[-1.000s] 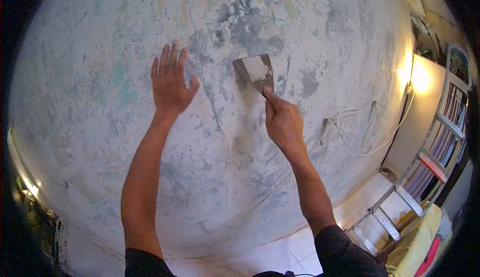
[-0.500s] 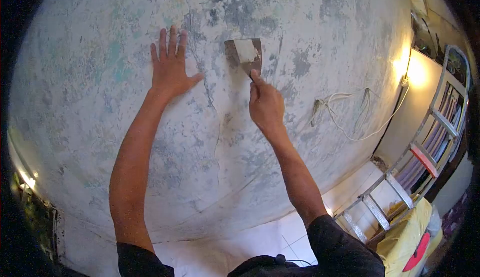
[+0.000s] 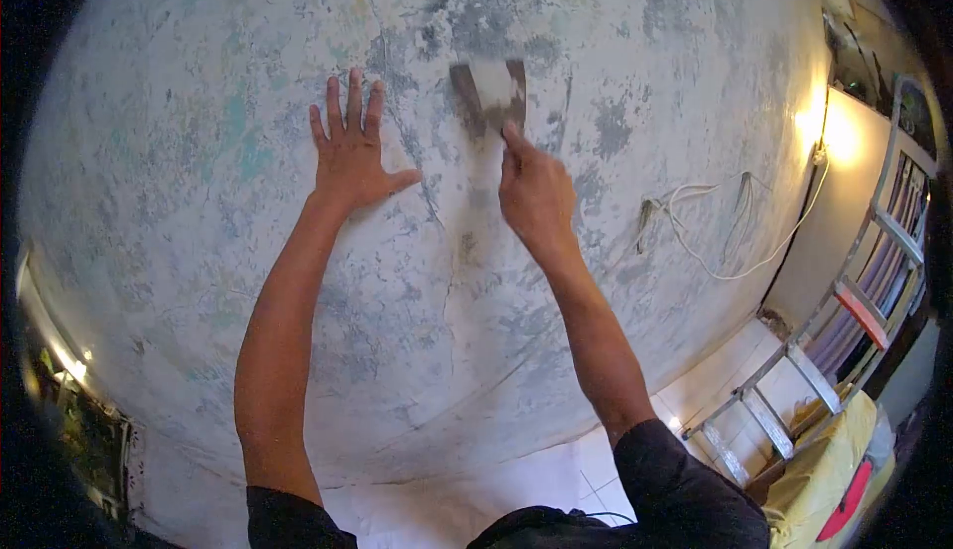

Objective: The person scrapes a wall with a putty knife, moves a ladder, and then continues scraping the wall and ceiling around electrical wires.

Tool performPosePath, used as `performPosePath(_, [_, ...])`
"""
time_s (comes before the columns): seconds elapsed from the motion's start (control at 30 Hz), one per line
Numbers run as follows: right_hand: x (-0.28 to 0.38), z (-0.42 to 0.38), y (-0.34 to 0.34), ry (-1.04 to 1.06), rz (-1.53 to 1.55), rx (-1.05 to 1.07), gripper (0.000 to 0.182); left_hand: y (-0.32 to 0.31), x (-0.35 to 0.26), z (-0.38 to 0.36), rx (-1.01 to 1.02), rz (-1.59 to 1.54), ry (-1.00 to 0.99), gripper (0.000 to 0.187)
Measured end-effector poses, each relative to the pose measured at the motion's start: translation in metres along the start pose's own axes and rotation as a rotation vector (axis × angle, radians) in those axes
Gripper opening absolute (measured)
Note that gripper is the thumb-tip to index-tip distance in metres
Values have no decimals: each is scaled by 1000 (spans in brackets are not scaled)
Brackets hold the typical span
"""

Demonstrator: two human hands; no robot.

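Note:
A patchy grey, white and green plaster wall [image 3: 199, 251] fills most of the view, with a thin crack [image 3: 437, 221] running down its middle. My left hand [image 3: 352, 157] lies flat on the wall with fingers spread, left of the crack. My right hand [image 3: 534, 192] grips the handle of a putty knife [image 3: 488, 94], forefinger stretched along it. The wide metal blade, smeared with white filler, presses on the wall above my right hand and looks motion-blurred.
Loose white cables [image 3: 715, 226] hang from the wall at the right. A bright lamp [image 3: 832, 127] glows at the wall's right edge. A metal ladder [image 3: 844, 321] leans at the far right above a yellow bag [image 3: 829, 475]. Pale tiled floor [image 3: 556, 489] lies below.
The putty knife has travelled up and left along the wall with my right hand over the second, and now blurs. My left hand stays flat on the wall, fingers more spread.

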State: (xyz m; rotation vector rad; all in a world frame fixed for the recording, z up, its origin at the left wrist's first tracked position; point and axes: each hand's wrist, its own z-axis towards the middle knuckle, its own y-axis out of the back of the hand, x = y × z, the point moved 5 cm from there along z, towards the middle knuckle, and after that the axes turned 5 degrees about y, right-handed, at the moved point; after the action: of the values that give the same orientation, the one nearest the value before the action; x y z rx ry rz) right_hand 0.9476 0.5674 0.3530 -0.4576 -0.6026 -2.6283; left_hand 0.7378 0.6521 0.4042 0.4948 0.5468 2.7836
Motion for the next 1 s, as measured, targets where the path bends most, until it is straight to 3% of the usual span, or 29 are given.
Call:
performPosePath(0.07, [10, 24, 7, 87, 8, -105, 33, -1, -1, 1, 3, 29, 22, 132])
performPosePath(0.23, [3, -4, 8, 58, -13, -48, 29, 2, -1, -3, 7, 14, -3, 131])
performPosePath(0.43, [14, 26, 24, 14, 31, -82, 30, 8, -6, -2, 65, 8, 26, 126])
performPosePath(0.6, [-4, 4, 7, 7, 48, 35, 32, 14, -5, -4, 115, -10, 50, 124])
performPosePath(0.7, [9, 42, 10, 69, 19, -71, 33, 9, -7, -5, 55, -34, 45, 128])
performPosePath(0.73, [15, 50, 14, 29, 20, -9, 32, 15, -16, -2, 45, -64, 18, 128])
performPosePath(0.8, [6, 50, 15, 66, -69, -18, 32, 29, -22, -1, 164, 26, 152, 119])
performPosePath(0.83, [2, 43, 17, 83, -34, 11, 29, 24, -27, -7, 165, 10, 129, 119])
performPosePath(0.9, [0, 37, 21, 113, -14, 59, 31, 18, -29, -2, 91, -48, 222, 101])
performPosePath(1.0, [0, 15, 14, 78, 13, 98, 35, 30, -56, 3, -26, -197, 75, 86])
